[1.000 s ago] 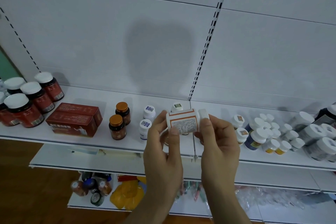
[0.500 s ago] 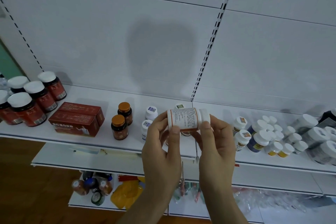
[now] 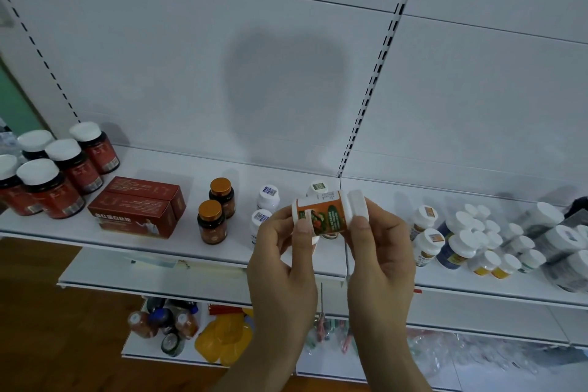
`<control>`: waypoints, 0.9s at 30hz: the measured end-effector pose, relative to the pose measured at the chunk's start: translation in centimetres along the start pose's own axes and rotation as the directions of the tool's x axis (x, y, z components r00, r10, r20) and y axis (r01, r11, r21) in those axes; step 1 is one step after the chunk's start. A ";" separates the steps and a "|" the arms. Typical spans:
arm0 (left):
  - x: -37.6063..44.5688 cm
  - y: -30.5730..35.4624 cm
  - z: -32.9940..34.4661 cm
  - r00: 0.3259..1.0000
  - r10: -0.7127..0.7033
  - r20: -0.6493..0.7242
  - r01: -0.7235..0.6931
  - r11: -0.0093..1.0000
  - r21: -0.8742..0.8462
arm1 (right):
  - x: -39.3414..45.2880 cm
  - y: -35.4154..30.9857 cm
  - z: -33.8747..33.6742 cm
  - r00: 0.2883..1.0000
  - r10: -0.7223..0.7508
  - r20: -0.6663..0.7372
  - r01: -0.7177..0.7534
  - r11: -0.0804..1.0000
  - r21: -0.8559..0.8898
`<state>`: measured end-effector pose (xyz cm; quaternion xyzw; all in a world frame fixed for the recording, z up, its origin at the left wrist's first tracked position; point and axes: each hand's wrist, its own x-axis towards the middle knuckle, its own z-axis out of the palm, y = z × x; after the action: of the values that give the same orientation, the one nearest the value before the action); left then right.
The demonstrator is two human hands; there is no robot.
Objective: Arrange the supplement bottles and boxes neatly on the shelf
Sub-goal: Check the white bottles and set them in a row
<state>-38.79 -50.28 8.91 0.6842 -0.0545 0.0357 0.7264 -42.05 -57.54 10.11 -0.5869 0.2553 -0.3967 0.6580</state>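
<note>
Above the white shelf [image 3: 222,251], both hands [image 3: 331,251] pinch a sideways orange-labelled bottle [image 3: 324,216].

The light is dim and cool, with a bluish-grey cast over the white back wall [image 3: 159,57]. It comes from behind the person, whose broad, soft-edged shadow [image 3: 283,86] falls on the wall above the shelf [image 3: 191,251]. Bottles on the shelf throw small soft shadows backward. The wide lens bends straight lines toward the edges. The right end of the shelf looks smeared and unsharp; no glare shows.
</note>
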 end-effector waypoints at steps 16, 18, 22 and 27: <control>0.8 -0.7 0.0 0.972 -0.211 0.101 0.216 0.975 -0.045 | 0.1 0.0 0.2 0.997 -0.070 -0.032 0.072 0.996 0.050; 0.9 -0.8 0.1 0.942 -0.298 0.152 0.312 0.947 -0.081 | -0.2 0.0 0.2 0.990 -0.143 -0.009 0.143 0.989 -0.022; 1.0 -0.7 0.3 0.902 -0.380 0.205 0.412 0.900 -0.144 | -0.5 0.1 0.3 0.964 -0.266 0.031 0.267 0.952 -0.147; 1.1 -0.6 0.6 0.891 -0.385 0.239 0.434 0.878 -0.201 | -0.3 0.3 0.0 0.932 -0.355 0.075 0.363 0.910 -0.199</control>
<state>-37.63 -50.89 8.52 0.5836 0.0183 -0.1925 0.7887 -42.13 -57.30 9.73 -0.6971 0.1714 -0.4708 0.5129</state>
